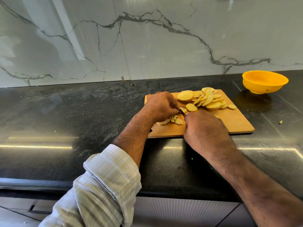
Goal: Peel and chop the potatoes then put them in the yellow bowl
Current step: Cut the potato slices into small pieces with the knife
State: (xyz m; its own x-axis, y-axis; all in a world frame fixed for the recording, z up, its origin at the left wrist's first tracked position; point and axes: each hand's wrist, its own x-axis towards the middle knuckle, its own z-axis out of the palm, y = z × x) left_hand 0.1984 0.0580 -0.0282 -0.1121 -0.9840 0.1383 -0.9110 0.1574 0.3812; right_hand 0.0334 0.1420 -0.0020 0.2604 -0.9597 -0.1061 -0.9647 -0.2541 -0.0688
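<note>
A wooden cutting board (232, 122) lies on the black counter. Several round potato slices (208, 99) are piled at its far side. My left hand (159, 106) holds down a stack of slices, and small cut pieces (173, 120) lie just below it. My right hand (203, 126) grips a knife; only a bit of the blade (183, 110) shows between the hands, against the potato. The yellow bowl (264, 81) stands empty at the back right, apart from the board.
The black stone counter (65, 115) runs left and right, with a marble wall (147, 38) behind it. A small scrap (280, 122) lies right of the board. The counter's front edge is near my forearms.
</note>
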